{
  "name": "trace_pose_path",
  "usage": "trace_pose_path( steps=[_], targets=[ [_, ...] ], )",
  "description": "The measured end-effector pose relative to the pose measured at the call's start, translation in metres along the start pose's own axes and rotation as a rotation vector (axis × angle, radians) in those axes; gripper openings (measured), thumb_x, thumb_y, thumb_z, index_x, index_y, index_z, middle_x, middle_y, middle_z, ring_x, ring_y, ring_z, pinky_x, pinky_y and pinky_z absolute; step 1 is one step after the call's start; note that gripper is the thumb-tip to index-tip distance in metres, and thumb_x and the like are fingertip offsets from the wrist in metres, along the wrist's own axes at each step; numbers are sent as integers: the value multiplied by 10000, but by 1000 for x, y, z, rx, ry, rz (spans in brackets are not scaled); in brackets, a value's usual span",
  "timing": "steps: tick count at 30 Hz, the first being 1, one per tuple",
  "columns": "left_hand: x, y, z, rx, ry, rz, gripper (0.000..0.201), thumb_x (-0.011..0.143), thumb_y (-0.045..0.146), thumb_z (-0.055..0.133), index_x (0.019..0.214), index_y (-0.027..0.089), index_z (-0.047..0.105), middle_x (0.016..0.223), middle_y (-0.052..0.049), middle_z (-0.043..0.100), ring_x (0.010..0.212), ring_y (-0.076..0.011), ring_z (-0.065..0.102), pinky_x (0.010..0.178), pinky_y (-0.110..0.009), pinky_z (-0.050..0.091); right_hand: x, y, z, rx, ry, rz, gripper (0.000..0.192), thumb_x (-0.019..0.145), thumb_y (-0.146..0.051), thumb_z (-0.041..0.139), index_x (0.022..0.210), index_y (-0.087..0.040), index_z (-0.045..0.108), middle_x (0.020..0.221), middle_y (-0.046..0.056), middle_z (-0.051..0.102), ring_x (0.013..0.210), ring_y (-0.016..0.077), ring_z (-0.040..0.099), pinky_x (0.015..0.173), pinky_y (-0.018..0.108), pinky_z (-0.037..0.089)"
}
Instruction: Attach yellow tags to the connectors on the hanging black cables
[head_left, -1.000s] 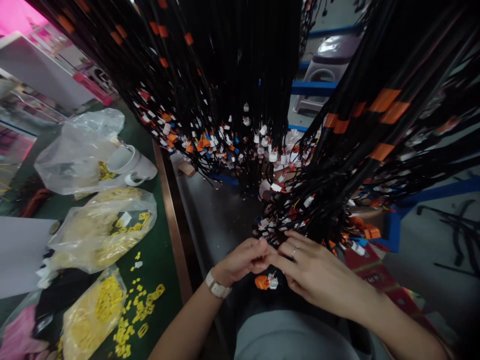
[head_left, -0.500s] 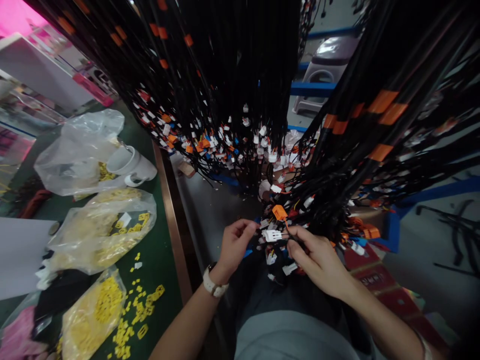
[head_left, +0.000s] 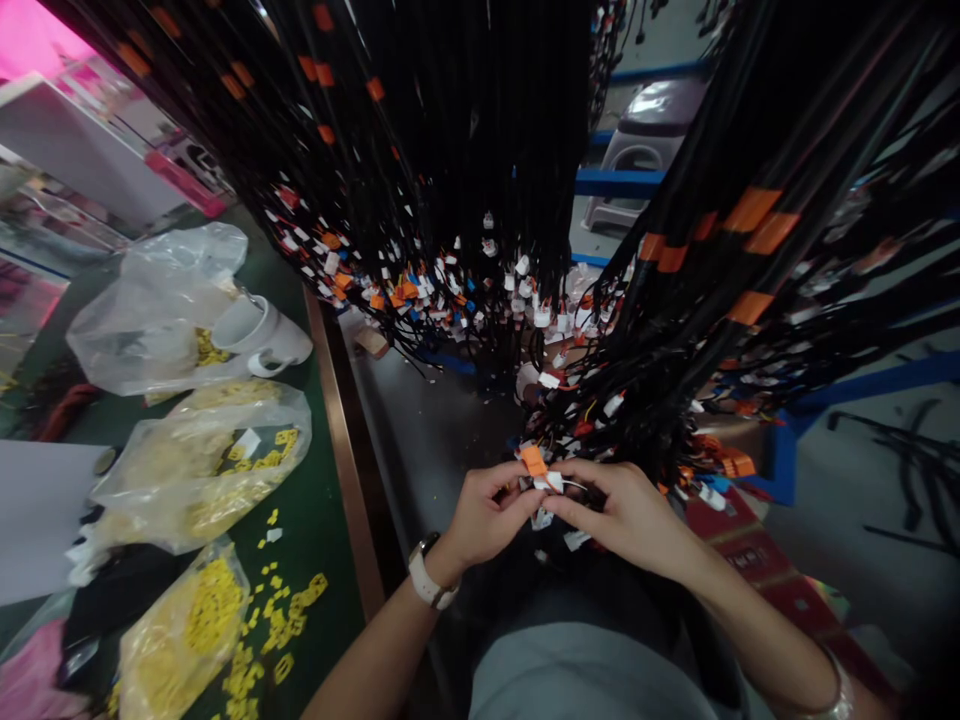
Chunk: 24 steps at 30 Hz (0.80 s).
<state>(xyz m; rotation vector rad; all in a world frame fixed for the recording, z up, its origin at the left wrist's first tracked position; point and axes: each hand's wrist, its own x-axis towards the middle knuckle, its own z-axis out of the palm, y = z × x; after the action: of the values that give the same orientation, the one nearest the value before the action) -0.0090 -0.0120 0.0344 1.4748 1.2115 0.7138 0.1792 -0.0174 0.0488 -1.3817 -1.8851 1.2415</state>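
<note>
Since half a second ago our hands have drawn together again at lower centre of the frame, and the orange plug that stood up between them now sits lower, just above our fingertips. Our left hand (head_left: 487, 510) and right hand (head_left: 626, 512) meet fingertip to fingertip on a small white plug (head_left: 553, 482), both grips pinched shut on it, with the orange plug (head_left: 533, 460) touching it on its upper left; whether the two are joined we cannot tell. We hold them close in front of us, probably because the thin wire they hang from is short and leads straight up into the bundle of black cables (head_left: 675, 330) at centre right. That bundle hangs down so its loose ends dangle within reach, as does the larger curtain of cables (head_left: 420, 150) across the top of the frame. At left, on the green tabletop (head_left: 322, 520), lie clear bags of yellow pieces (head_left: 202, 465), some of the pieces spilled loose near the tabletop's edge, likely kept handy there. A white mug (head_left: 262, 335) lies on its side at the mouth of another bag, upper left.
</note>
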Motion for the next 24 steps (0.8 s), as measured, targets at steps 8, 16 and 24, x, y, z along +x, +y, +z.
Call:
trace_pose_path(
  steps=[8,16,24],
  targets=[
    [2,-4,-3,-210,-39,-83,344,718,322,675,1019,154,674,528,69,319,502,-62,261,506,-211,224,3,-5,4,78,-18,33,241,891,-348,463,838,-198,644,692,-9,647,597,135,571,554,226,400],
    [13,-13,-5,-898,-17,-394,241,719,211,671,936,108,649,757,-39,599,588,-67,524,445,-140,333,10,7,-8,506,-110,181,312,876,-415,472,842,-140,614,703,6,604,554,101,523,523,214,384],
    [12,-11,-7,-959,-17,-421,222,741,248,688,896,111,606,921,-103,683,758,-131,657,656,-196,522,7,16,6,409,-108,137,314,900,-430,427,886,-166,596,691,1,580,618,127,512,576,231,404]
  ],
)
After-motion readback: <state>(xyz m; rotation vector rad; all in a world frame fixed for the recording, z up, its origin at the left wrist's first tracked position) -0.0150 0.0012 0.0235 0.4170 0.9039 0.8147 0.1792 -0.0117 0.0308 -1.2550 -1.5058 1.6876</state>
